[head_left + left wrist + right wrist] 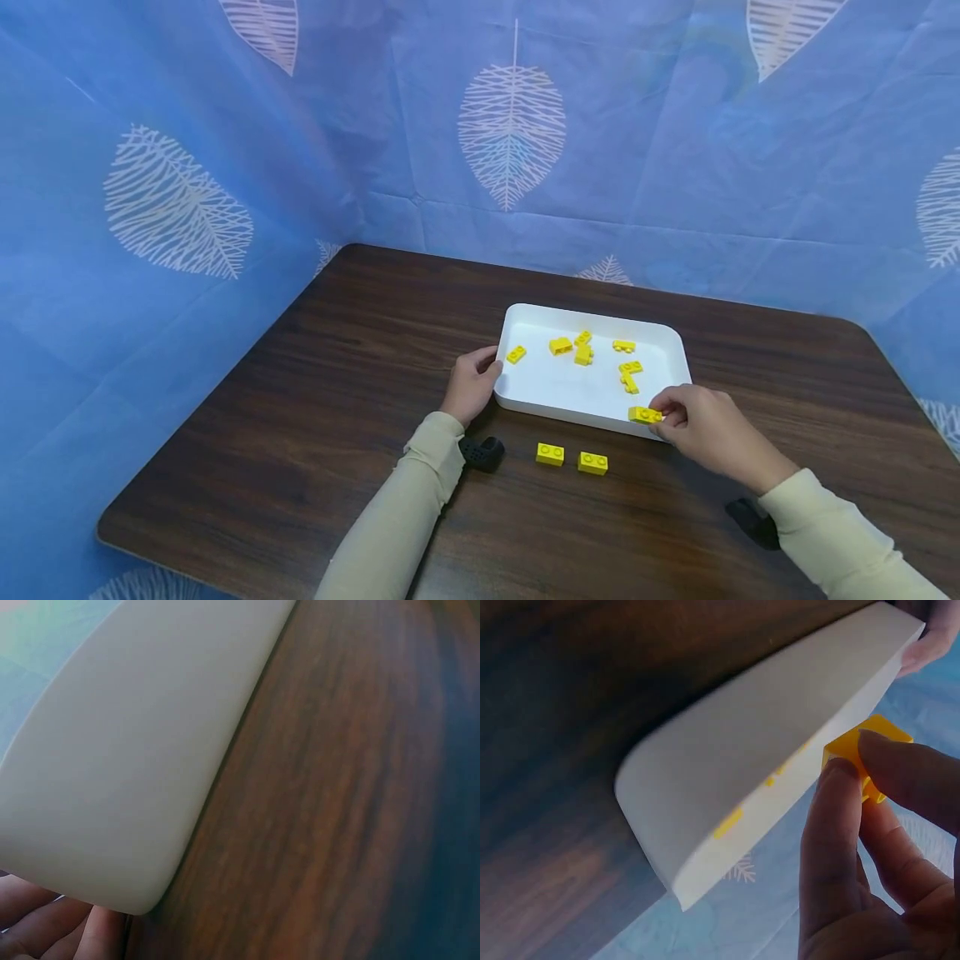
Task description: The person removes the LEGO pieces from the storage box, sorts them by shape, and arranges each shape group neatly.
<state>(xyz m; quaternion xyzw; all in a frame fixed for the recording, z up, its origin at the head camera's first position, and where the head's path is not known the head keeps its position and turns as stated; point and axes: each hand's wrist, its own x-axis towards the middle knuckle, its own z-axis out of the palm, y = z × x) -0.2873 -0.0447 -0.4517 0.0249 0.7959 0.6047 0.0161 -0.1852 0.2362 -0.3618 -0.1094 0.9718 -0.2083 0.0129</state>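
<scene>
My left hand [472,385] grips the left end of a white tray [570,408], thumb and fingers at its rim near the front corner. In the left wrist view, some of its fingers [45,919] show below the tray's end wall. Over the tray's front right corner, my right hand [701,425] pinches a yellow toy brick [643,415] between thumb and fingers. The right wrist view shows this brick [866,754] held above the rim, partly covered by fingertips. Several yellow bricks lie scattered inside the tray, among them one brick [516,354] at the left and another [624,346] farther right.
Two yellow bricks, a left one [551,454] and a right one [592,463], sit side by side on the dark wooden table [300,400] in front of the tray. A blue leaf-patterned cloth [420,117] hangs behind the table and along its left.
</scene>
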